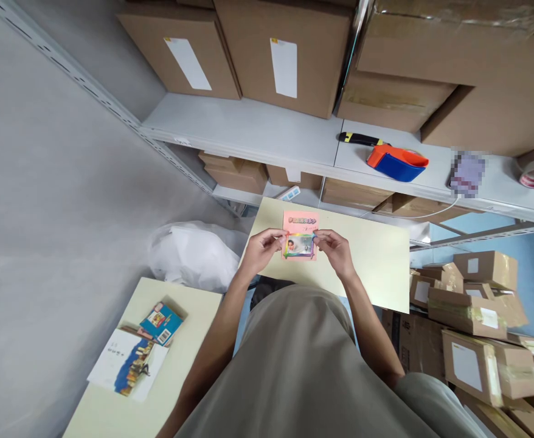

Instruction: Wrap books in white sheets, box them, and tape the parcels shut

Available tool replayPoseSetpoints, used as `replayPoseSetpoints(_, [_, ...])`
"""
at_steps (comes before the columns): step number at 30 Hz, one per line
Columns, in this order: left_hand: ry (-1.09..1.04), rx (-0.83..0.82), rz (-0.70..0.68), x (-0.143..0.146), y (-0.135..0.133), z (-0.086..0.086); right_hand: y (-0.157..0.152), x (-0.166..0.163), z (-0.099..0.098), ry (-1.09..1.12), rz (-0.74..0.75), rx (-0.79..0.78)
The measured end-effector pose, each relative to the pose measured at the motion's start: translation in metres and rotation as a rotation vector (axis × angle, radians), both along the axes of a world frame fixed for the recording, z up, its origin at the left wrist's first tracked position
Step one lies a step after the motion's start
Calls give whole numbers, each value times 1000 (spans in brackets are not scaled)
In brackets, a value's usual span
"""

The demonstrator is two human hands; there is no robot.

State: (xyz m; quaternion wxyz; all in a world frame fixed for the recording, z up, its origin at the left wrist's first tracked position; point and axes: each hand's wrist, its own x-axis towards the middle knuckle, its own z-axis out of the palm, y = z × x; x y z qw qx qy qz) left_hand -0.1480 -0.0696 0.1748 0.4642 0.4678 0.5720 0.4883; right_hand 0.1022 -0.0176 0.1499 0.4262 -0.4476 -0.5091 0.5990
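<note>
A card [297, 228] held by its sides

On or just above the table [370, 258] (I can't tell which from here), the left hand [262, 246] and the right hand [337, 248] each pinch one side of the card, thumb closed against fingers, probably to keep it steady and its face uncovered. They hide the sides of the picture [300, 245], which may be separate. The lilac item [468, 173] on the shelf [289, 126] is too blurred to name.

Soft, fairly even light brightens the bench [371, 255]; shade gathers under the shelf [249, 118]. Tape [513, 21] on a box [408, 52] catches glare. Wide-angle distortion slants and stretches the edges; pixelation blots out one item [468, 173].
</note>
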Motion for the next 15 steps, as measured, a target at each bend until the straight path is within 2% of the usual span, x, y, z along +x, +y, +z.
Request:
replayPoseSetpoints(6, [-66,-18,-61,-3,-3,2,0,8,8,-2,47,2])
replayPoseSetpoints(9, [-90,-24,-34,1,-4,6,-1,7,13,1,61,2])
replayPoseSetpoints(15, [-8,-68,26,11,-5,22,-10,-6,35,-36,60,-89])
